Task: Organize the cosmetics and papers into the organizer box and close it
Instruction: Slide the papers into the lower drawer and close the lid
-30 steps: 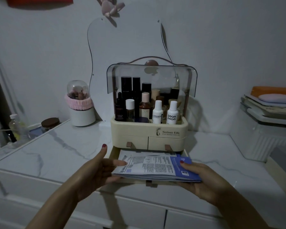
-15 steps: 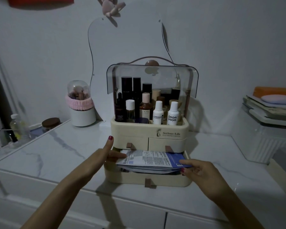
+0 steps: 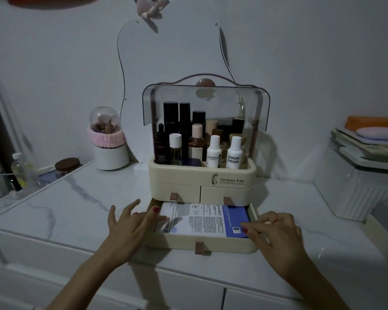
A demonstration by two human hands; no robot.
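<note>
Both hands rest on the stack of white and blue printed papers (image 3: 203,221) lying flat in the pulled-out bottom drawer (image 3: 208,242) of the cream plastic organizer box (image 3: 202,177): the left hand (image 3: 130,227) has its fingers spread and loose at the stack's left edge, the right hand (image 3: 276,233) presses fingertips on its right corner, neither gripping. Bottles of cosmetics (image 3: 197,142) already stand in the top tray. Judging from this, what is left is to push the drawer in and lower the raised smoky transparent lid (image 3: 205,101).
</note>
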